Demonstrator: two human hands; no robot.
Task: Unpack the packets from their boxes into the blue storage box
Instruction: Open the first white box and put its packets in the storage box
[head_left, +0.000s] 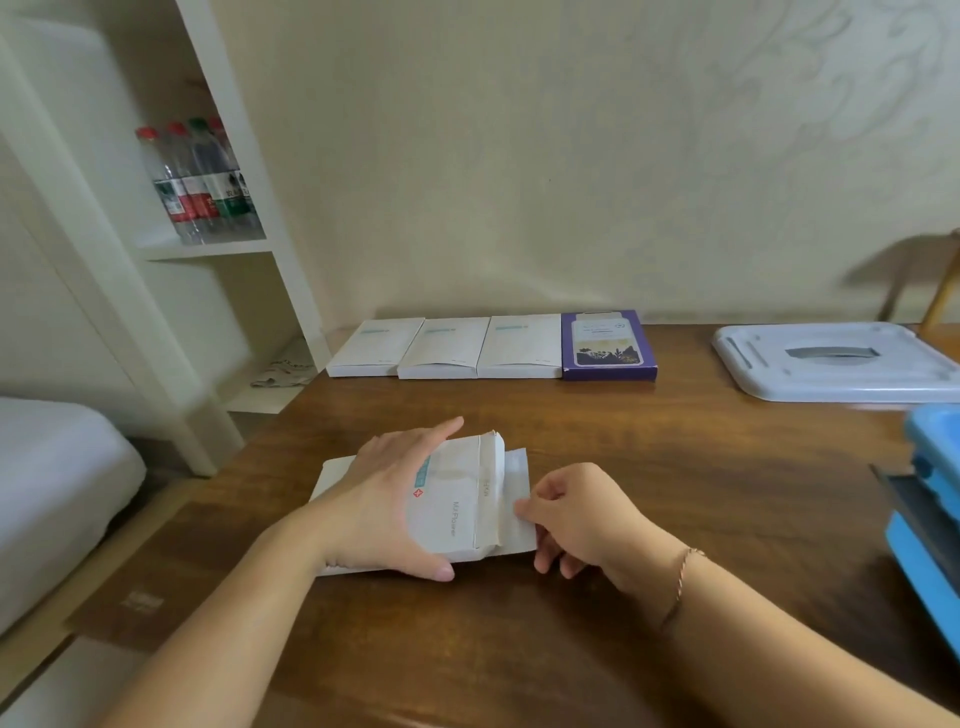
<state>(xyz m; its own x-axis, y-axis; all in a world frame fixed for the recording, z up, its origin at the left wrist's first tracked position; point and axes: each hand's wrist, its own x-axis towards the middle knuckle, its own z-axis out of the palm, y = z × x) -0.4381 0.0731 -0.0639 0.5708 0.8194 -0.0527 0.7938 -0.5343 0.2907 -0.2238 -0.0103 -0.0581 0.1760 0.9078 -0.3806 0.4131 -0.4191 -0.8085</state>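
Observation:
A flat white box (457, 499) lies on the wooden table (675, 467) in front of me, its right end flap open. My left hand (384, 499) grips the box from above, thumb along its near edge. White packets (519, 467) stick out of the open end, and my right hand (576, 514) pinches their edge. The blue storage box (930, 519) shows only partly at the right edge of the view.
Three more white boxes (441, 345) and a purple box (608, 343) lie in a row at the back of the table by the wall. A pale blue lid (831, 361) lies at the back right. White shelves with water bottles (200, 182) stand left.

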